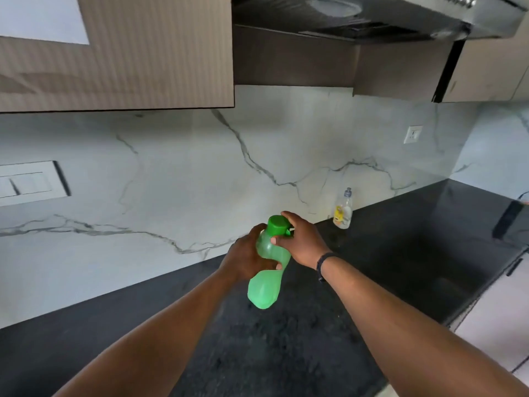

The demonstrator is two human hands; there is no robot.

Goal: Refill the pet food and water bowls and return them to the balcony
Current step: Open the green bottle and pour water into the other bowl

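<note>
A light green plastic water bottle (264, 285) with a darker green cap (278, 224) is held tilted above the black countertop (286, 339), cap end up and away from me. My left hand (246, 259) wraps around the bottle's narrow middle. My right hand (300, 239) grips the neck just under the cap, thumb across the front. No pet bowls are in view.
A small clear bottle with a yellow label (343, 210) stands by the marble backsplash. A black sink basin (423, 270) is sunk into the counter at right. Overhead are a wall cabinet (120, 58) and a range hood (372, 21). Switch plate (31, 183) at left.
</note>
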